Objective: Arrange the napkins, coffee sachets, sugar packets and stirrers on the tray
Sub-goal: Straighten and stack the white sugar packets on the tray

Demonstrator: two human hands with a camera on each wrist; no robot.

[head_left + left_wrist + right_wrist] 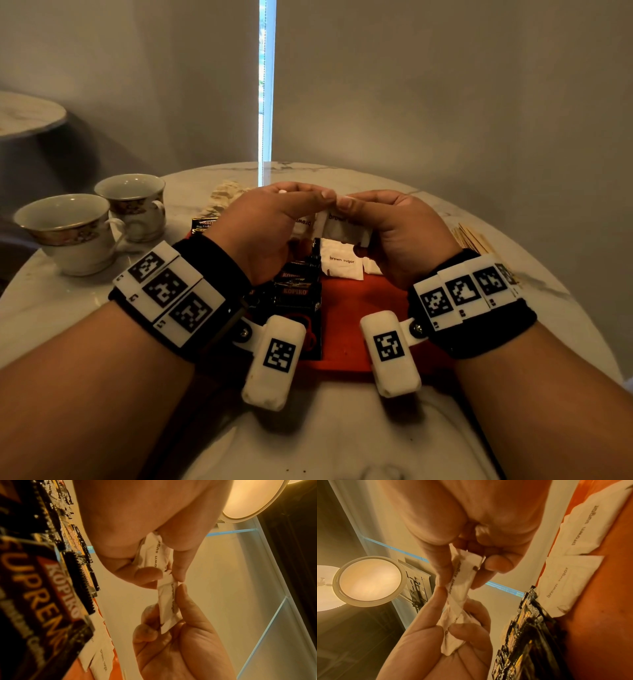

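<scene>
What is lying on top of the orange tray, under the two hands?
On the orange tray lie black coffee sachets and white brown-sugar packets. The hands and wrist bands cover part of the tray, so the number of each stays uncertain.

Both hands and wristbands cover most of the orange tray (346,308) in the head view, so its far half is unseen. The napkins (227,195) show only as a pale corner behind the left hand (270,226). The stirrers (471,238) are largely hidden by the right hand (407,236). In the left wrist view, the nearest coffee sachets (34,588) are blurred and cut off by the edge.
</scene>
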